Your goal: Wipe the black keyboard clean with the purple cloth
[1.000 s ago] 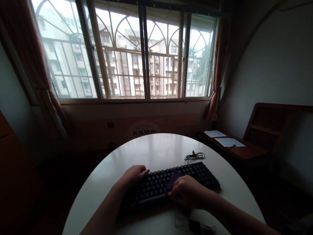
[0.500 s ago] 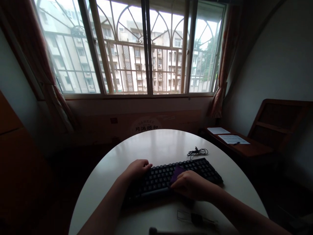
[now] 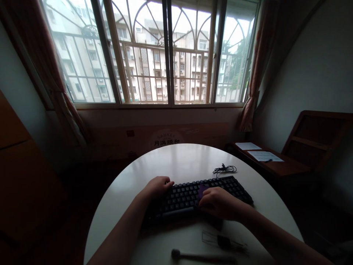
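Note:
A black keyboard lies at a slant on the round white table. At its far left corner my left hand is curled against the edge and grips it, with part of the fingers hidden. My right hand is closed on a purple cloth, pressed to the keys right of the middle; most of the cloth is covered by the hand. Nearer to me lie a toothbrush, bristles to the left, and a wire tool with a black middle, perhaps a keycap puller.
Behind the keyboard's right end lies its coiled black cable. To the right stands a wooden chair with paper sheets and a dark pen-like thing on its seat. A barred window with tied curtains fills the far wall.
My right hand has slid a little to the right over the keys with the purple cloth, and less of the cloth shows. My left hand stays at the keyboard's corner. The view has shifted slightly.

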A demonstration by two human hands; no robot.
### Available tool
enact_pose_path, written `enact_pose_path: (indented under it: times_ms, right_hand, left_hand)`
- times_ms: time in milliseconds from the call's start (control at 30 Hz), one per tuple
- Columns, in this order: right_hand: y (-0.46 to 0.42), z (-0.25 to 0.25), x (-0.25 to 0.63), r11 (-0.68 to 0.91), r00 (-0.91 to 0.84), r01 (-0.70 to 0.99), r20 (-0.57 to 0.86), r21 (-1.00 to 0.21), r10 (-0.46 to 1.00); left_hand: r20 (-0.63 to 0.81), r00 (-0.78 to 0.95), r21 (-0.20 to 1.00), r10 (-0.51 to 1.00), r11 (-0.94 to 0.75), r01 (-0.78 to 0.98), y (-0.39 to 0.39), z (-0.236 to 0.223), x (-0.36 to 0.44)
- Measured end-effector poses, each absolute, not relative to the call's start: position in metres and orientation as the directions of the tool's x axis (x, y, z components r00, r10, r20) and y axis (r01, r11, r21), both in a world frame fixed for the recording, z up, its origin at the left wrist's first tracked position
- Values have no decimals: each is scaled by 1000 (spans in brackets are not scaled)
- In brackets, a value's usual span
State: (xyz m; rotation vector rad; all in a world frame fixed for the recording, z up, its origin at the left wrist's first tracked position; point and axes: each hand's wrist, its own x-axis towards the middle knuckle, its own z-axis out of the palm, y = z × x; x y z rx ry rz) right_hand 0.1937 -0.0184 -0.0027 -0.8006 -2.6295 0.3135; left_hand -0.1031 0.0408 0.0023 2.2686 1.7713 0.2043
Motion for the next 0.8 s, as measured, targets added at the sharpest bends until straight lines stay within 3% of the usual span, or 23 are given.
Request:
enact_pose_path:
  times_ms: [300,533,800]
  right_hand:
    - [-22,-14,180,843,-751,457,385,-283,536]
    - [-22,-5,187,820,-754,507,325,-264,571]
    - [-27,3,189,846,-802,513,271,-145,533]
  left_hand:
    - [-49,254,283,966,-231,931,44,0,-103]
    - [-58,248,276,967,-223,935,44,0,-101]
    - [-43,260,278,965,-238,930,48,-6,-104]
